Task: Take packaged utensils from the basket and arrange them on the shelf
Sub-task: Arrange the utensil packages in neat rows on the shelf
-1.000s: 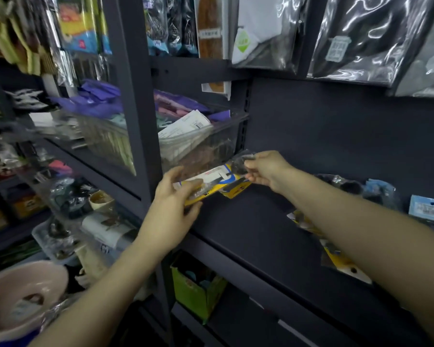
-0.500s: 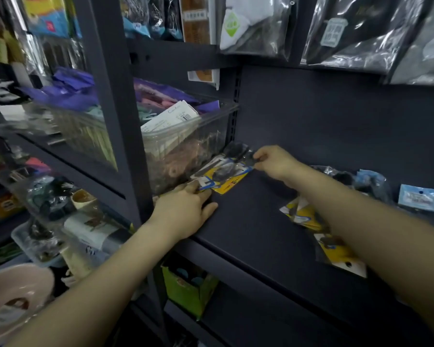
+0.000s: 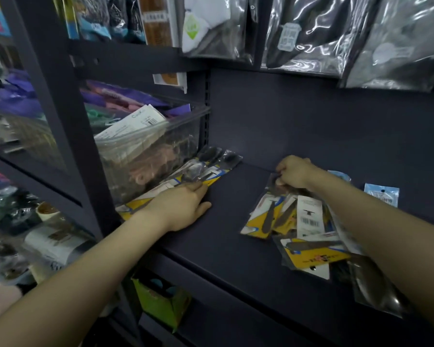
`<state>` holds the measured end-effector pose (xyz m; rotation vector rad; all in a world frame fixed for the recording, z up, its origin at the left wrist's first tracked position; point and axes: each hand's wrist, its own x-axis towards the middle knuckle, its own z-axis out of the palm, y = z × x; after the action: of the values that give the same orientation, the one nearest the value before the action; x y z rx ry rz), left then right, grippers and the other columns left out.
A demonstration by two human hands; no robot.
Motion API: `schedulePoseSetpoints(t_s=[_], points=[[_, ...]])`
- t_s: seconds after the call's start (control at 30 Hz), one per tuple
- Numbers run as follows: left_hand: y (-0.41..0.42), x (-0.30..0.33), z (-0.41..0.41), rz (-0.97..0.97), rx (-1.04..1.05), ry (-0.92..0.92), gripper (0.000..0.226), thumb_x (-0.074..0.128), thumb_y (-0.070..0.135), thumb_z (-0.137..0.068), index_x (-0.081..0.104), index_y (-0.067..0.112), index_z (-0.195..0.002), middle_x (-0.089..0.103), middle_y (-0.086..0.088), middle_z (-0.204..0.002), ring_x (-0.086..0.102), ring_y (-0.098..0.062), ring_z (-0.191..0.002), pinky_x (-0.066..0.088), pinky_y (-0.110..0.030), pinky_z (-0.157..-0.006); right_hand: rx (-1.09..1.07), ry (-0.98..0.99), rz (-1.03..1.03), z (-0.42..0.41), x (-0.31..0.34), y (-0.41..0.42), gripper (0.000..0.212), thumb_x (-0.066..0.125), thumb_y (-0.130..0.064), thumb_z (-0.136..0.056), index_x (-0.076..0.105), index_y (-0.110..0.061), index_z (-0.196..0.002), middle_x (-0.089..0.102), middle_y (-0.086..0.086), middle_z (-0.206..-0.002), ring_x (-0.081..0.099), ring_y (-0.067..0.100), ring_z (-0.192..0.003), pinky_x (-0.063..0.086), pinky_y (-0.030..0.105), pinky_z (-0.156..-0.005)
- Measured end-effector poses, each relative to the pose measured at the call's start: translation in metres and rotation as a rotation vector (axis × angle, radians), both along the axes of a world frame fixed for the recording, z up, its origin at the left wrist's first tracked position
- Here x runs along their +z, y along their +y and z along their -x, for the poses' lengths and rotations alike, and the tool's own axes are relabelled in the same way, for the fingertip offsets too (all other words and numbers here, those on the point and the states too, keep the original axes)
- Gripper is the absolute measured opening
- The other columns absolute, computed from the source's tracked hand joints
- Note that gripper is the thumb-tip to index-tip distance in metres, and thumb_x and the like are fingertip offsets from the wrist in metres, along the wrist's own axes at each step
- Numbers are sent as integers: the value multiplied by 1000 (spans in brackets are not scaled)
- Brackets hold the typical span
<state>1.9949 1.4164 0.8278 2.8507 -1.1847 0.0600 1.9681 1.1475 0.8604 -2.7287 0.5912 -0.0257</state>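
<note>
Yellow-carded packaged utensils [image 3: 206, 169] lie in a row along the left end of the dark shelf [image 3: 226, 221], against a clear bin. My left hand [image 3: 181, 206] rests flat on their near ends, fingers straight. A loose pile of more utensil packs [image 3: 293, 221] lies to the right on the shelf. My right hand [image 3: 295, 172] is at the far top of that pile, fingers curled and pinching the top edge of a clear utensil pack [image 3: 273, 189]. No basket is in view.
A clear plastic bin [image 3: 145, 156] of papers and pink items borders the shelf's left end. A small blue packet [image 3: 381, 195] lies at the back right. Bagged goods [image 3: 311, 33] hang overhead. A green box [image 3: 161, 299] sits on the lower shelf.
My right hand let go of the left packs and moved right to the pile, where it now pinches a pack. My left hand pressed the left packs down flat on the shelf.
</note>
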Motion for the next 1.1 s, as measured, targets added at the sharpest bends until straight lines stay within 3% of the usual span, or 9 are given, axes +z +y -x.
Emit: schedulePoseSetpoints(t_s=[0.2, 0.3, 0.4, 0.47, 0.53, 0.73, 0.87, 1.0, 1.1], points=[[-9, 0, 6, 162, 26, 184, 61, 16, 44, -91, 51, 2, -118, 52, -12, -130, 47, -26, -121, 32, -27, -101, 195, -72, -285, -18, 7, 39, 8, 57, -4, -87, 62, -8, -82, 54, 5, -68, 48, 15, -62, 37, 22, -53], [-8, 8, 8, 420, 32, 414, 29, 33, 21, -98, 52, 16, -119, 50, 1, -129, 42, -16, -129, 34, -2, -81, 151, -90, -139, -39, 4, 47, 19, 54, -4, -88, 63, 8, -99, 60, 19, -87, 58, 29, -80, 46, 31, -65], [-3, 5, 9, 567, -57, 258, 44, 34, 32, -93, 49, 13, -130, 43, -1, -142, 37, -14, -133, 28, -11, -102, 109, -132, 7, -54, -2, 48, 13, 50, 1, -86, 61, 2, -79, 62, 23, -95, 62, 32, -91, 46, 32, -72], [2, -3, 11, 450, -125, 167, 61, 27, 49, -85, 49, 14, -130, 44, -2, -142, 41, -16, -130, 30, -21, -106, 81, -186, 58, -61, -4, 49, 25, 49, 3, -84, 46, -7, -62, 55, 20, -88, 60, 31, -89, 41, 29, -69], [9, -10, 9, 297, -127, 39, 71, 19, 57, -79, 49, 16, -130, 43, -5, -143, 42, -22, -130, 30, -26, -108, 85, -230, 133, -60, -6, 53, 4, 51, -1, -87, 55, 0, -87, 54, 24, -107, 56, 38, -107, 44, 35, -82], [38, -8, -11, 31, 114, -69, 79, 6, 61, -68, 32, 35, -138, 30, -5, -149, 42, -35, -126, 39, -43, -104, 386, -44, 110, -8, -13, 98, 67, 52, -50, -86, 41, -3, -132, 39, 18, -139, 35, 33, -131, 37, 39, -106], [33, -3, -10, -32, 178, -154, 45, 37, 34, -93, 34, 27, -138, 47, -12, -133, 52, -40, -110, 47, -44, -91, 409, 167, 88, 16, -26, 113, 113, 49, -75, -70, 8, -5, -149, 0, 11, -159, 0, 26, -147, 16, 40, -119], [25, 9, -2, -136, 234, -242, 34, 41, 9, -90, 42, 7, -124, 58, -18, -117, 57, -38, -104, 46, -42, -81, 337, 188, 71, 3, -24, 111, 114, 49, -75, -71, 4, -5, -149, -4, 11, -159, -4, 27, -147, 12, 38, -120], [30, 16, 7, -85, 270, -381, 25, 52, 8, -85, 51, 8, -109, 68, -13, -95, 67, -36, -85, 50, -38, -61, 335, 13, -103, 4, -15, 109, 90, 40, -71, -79, 30, -8, -142, 26, 9, -153, 16, 25, -144, 19, 36, -116]])
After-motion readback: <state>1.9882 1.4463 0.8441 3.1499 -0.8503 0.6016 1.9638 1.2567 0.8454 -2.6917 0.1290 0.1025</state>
